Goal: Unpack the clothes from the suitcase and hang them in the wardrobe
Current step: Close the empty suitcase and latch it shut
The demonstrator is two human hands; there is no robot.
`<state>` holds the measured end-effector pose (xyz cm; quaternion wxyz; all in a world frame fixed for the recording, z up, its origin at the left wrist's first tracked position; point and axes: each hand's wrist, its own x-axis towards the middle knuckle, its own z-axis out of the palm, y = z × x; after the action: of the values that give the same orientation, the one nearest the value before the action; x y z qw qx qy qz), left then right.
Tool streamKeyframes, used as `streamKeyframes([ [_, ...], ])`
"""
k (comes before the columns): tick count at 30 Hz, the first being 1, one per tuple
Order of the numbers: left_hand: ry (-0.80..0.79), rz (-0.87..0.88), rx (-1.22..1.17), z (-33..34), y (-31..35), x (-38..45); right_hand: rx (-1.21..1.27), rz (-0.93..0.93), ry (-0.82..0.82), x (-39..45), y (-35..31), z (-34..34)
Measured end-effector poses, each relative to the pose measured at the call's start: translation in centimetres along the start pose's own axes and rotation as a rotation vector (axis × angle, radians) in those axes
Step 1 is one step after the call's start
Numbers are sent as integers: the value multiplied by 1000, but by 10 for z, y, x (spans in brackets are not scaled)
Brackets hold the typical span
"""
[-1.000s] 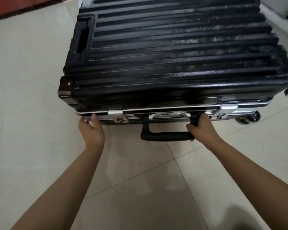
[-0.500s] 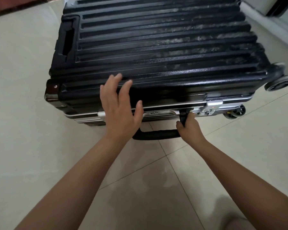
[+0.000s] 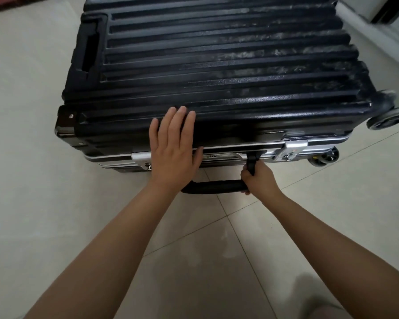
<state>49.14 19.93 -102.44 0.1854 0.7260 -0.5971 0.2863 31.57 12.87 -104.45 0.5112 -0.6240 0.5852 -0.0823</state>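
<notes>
A black ribbed hard-shell suitcase [image 3: 217,65] lies flat and closed on the tiled floor, its silver frame edge facing me. My left hand [image 3: 174,146] lies flat with straight fingers on the near edge of the lid, covering part of the left silver latch [image 3: 139,157]. My right hand [image 3: 258,178] grips the right end of the black side handle [image 3: 214,187], which is pulled out toward me. The right silver latch [image 3: 291,149] shows beside it. No clothes or wardrobe are in view.
Light beige floor tiles [image 3: 55,226] surround the suitcase on the left and front. Suitcase wheels [image 3: 387,118] stick out at the right end. A white wall base and a dark door edge [image 3: 387,12] stand at the far right.
My left hand left the left latch, rose onto the lid's near edge and now lies flat there with fingers together. My right hand stays on the handle. The view shifted right.
</notes>
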Motion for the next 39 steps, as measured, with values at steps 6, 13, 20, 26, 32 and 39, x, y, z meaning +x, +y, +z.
streamKeyframes([
  [6, -22, -72, 10, -18, -38, -18, 56, -21, 34, -11, -17, -16],
  [13, -75, -60, 27, -14, -41, -35, 104, -17, 12, -14, -25, -22],
  [20, -207, 97, 58, -8, -38, -77, 50, 16, -56, -7, 8, -9],
  [26, -12, 72, -42, -17, -27, -44, 79, 8, -59, -9, 10, -7],
  [32, -88, -7, 17, -21, -11, -6, 18, 1, -72, -11, 11, -7],
  [39, 31, -69, 89, -1, -4, -6, 392, 49, 383, -12, 30, -45],
])
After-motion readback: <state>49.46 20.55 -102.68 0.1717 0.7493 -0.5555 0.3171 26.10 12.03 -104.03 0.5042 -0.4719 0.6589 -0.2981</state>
